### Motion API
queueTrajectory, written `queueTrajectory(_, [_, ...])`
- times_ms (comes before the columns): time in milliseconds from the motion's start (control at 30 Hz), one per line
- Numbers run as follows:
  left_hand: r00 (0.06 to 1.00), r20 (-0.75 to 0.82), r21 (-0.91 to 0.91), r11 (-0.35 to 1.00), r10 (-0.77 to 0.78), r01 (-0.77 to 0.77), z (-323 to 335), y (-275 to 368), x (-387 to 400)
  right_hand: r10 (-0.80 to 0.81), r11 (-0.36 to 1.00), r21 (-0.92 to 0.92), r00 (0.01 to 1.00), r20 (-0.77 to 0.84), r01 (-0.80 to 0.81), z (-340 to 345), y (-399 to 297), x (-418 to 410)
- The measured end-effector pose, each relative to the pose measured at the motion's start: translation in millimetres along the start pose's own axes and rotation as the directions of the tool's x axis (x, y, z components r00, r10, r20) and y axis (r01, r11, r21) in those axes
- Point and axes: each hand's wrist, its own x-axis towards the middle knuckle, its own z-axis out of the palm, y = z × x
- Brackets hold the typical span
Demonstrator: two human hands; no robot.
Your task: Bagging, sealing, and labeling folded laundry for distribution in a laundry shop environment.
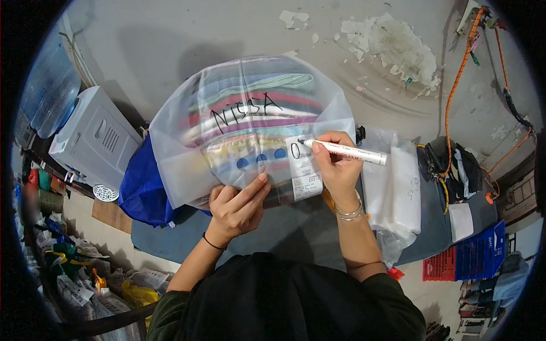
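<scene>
A translucent plastic bag [251, 157] packed with folded, many-coloured cloth stands before me on the table, with handwriting in black across its front. My left hand [236, 206] is at its lower front edge, the index finger laid against the plastic and the fingertips pinched together there; the thumb is partly hidden. In my right hand [339, 166] is a white marker pen [354, 152], its dark tip touching a white printed paper label [306, 181] on the bag's right side. A black handwritten mark shows beside the tip.
Blue fabric [143, 187] lies left of the bag, near a white water dispenser [96, 132]. Clear plastic bags [405, 192] lie to the right on the grey table [286, 232]. An orange cord [452, 106] hangs at the right, above red and blue crates [477, 251]. Wrapped parcels [76, 290] crowd the lower left.
</scene>
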Motion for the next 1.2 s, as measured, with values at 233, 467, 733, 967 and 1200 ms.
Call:
queueTrajectory(233, [1.000,0.003,-0.004,1.000,-0.007,0.007,0,1,0,0.052,0.996,0.083,0.994,-0.101,-0.044,-7,-1,-3])
queueTrajectory(467, [1.000,-0.008,0.008,1.000,0.001,-0.001,2,-1,-2,0.048,0.999,0.007,0.998,-0.029,-0.048,-6,-3,-5])
queueTrajectory(733, [1.000,-0.024,0.002,1.000,-0.006,0.006,2,0,-1,0.039,0.999,-0.016,0.995,-0.088,-0.041,-4,3,1])
queueTrajectory(967, [1.000,-0.026,-0.001,1.000,-0.014,0.014,2,1,1,0.088,0.981,0.189,0.963,-0.254,-0.040,-2,3,3])
queueTrajectory(1200, [1.000,0.011,0.005,1.000,0.027,-0.027,2,-2,-3,0.082,0.996,0.054,0.970,-0.228,-0.072,-8,6,-1])
